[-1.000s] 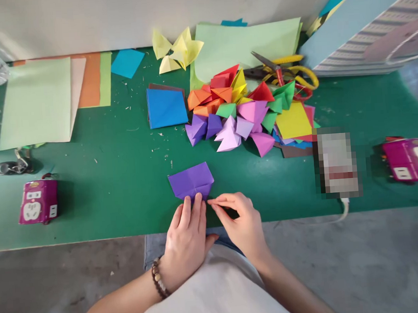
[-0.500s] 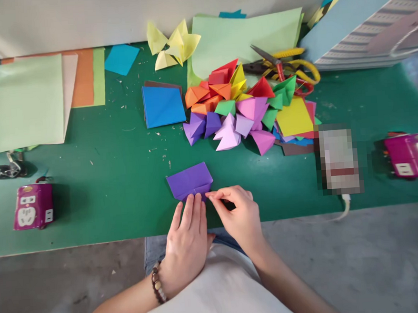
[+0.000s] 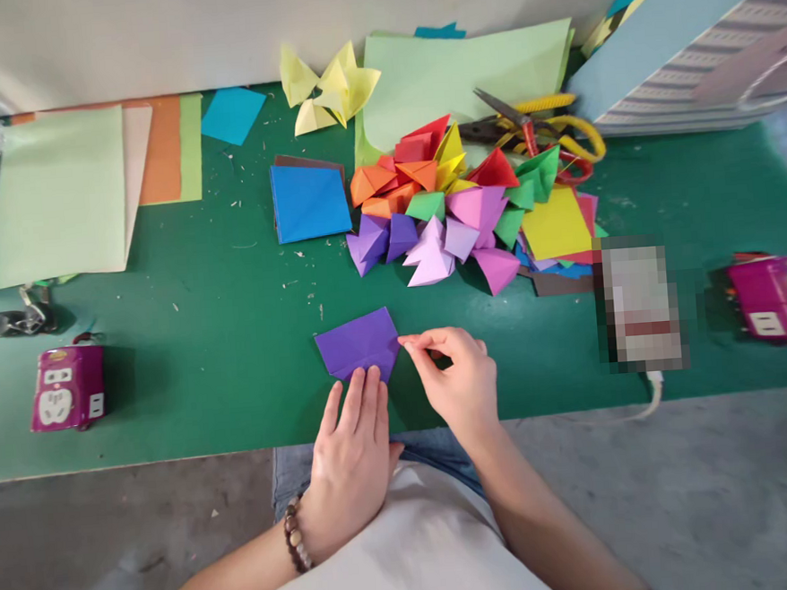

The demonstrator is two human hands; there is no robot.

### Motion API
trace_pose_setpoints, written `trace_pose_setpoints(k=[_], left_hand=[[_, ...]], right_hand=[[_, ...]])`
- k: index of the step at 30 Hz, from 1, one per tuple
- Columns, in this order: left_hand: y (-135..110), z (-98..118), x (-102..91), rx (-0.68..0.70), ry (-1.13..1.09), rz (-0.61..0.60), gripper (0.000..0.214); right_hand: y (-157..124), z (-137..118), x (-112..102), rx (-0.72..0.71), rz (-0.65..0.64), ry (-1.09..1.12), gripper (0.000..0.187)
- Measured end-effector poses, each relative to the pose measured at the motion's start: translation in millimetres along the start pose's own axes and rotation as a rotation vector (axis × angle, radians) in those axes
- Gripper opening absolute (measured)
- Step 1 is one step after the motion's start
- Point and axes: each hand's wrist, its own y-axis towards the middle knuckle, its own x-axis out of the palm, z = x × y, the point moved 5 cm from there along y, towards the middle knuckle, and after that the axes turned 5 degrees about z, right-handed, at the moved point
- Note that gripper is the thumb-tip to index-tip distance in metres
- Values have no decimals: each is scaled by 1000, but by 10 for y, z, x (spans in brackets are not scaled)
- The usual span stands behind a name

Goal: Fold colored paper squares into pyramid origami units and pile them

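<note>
A folded sheet of purple paper (image 3: 356, 341) lies on the green table, close to its front edge. My left hand (image 3: 355, 441) rests flat on the lower part of the paper, fingers stretched out, holding it down. At the paper's right corner, my right hand (image 3: 456, 371) pinches the edge between thumb and forefinger. Part of the paper's lower edge is hidden under my left fingers. Beyond it, a heap of folded paper pieces (image 3: 426, 185) in several colours lies on the table, beside a stack of blue square paper (image 3: 311, 202).
Scissors (image 3: 544, 132) lie behind the heap, near a light blue box (image 3: 673, 51). To the right are a blurred-out device (image 3: 639, 305) on a white cable and a purple power socket (image 3: 781, 297). Another purple socket (image 3: 69, 387) and large paper sheets (image 3: 56, 193) are at left.
My right hand has moved up and slightly right, from the paper's lower edge to its right corner. The right-hand part of the paper has changed shape. My left hand stays in place.
</note>
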Motion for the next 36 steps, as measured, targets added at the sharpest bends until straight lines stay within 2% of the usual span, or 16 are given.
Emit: trace_pose_setpoints(k=[5,12,18,24,28,31,34,36], left_hand=[[-4,-41,2,-4,-60,4,58],[-25,-110,-24,-31,-197,4,59],[-43,-129,-29,-78,-301,38,70],[-42,-145,-33,-85,-324,44,72],[-44,-155,-35,-88,-332,40,69],[-42,-177,-20,-57,-326,41,61],[-16,-243,-14,38,-314,54,53],[22,-327,-31,122,-315,60,50]], right_hand=[[61,-3,-17,-106,-42,11,4],[155,-35,25,-393,-136,-100,13],[4,-140,50,-569,-210,-111,21],[-217,-246,56,-603,-283,-68,23],[-304,-267,43,-564,-349,9,18],[-178,-187,-38,-447,-343,122,6],[103,-55,-154,-413,-194,36,28],[260,-8,-147,-508,-201,-65,35]])
